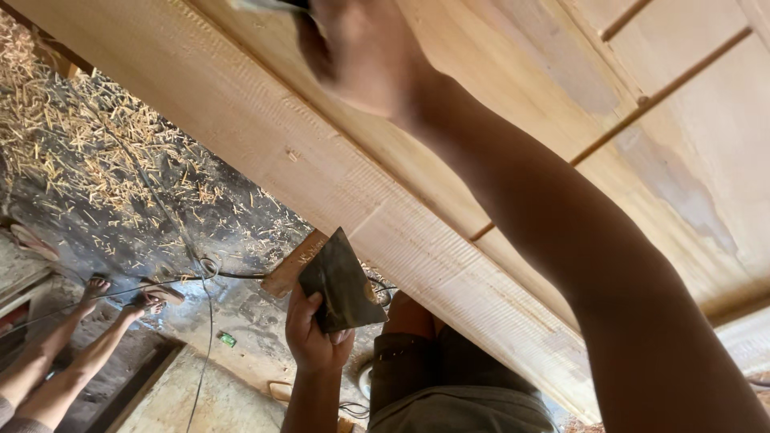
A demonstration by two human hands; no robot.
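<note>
My right hand [361, 52] reaches across a big pale wooden panel [337, 168] to the top edge of the view. Its fingers are closed on a pale flat tool [265, 4], which is blurred and mostly cut off. My right forearm crosses the panel from the lower right. My left hand [313, 337] is below the panel's near edge and grips a dark, flat, square plate [341, 281] by one corner, tilted up. Grey filler patches [682, 192] show on the wood near thin grooves.
Wood shavings [96, 144] cover the dark floor at the left. A black cable [200, 269] runs over the floor, near a small green object [228, 339]. Another person's bare legs and feet [72, 329] are at the lower left. My grey shorts [449, 385] are below the panel.
</note>
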